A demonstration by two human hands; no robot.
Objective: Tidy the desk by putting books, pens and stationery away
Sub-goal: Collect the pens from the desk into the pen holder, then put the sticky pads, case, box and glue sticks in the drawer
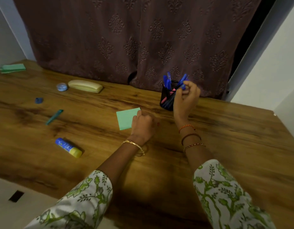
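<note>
A: Cup (166, 100), black mesh, stands on the desk (225, 138) near the curtain (134, 38). Holds several blue pens (167, 81), caps up, plus something pink low inside, too blurred to name.

B: Right hand (186, 100)?

A: Raised just beside the cup's right side, fingers curled round one blue pen (182, 81). That pen's top leans over the cup rim; whether its lower end is already inside, cannot tell.

B: Left hand (143, 126)?

A: Down on the desk, fingers curled, knuckles touching the near right corner of the green pad (127, 118). Pinching it or only resting on it, cannot tell, the fingertips are hidden.

B: Pad position?

A: Flat on the desk, left of the cup, apart from it.

B: Loose items?

A: All left of the pad. Glue stick (67, 147) lies on its side near the front edge, yellow cap toward the person. Teal pen (54, 116) lies diagonal farther back. Small blue piece (39, 100) behind that, maybe a sharpener, blurred. Round blue tub (62, 86) just beside a cream case (85, 86), case closed, contents hidden. Green stack (12, 68) at the far left corner.

B: Wrists?

A: Gold bangle (134, 145) on the left, thread bands (191, 138) on the right. Floral sleeves (225, 195) on both arms.
</note>
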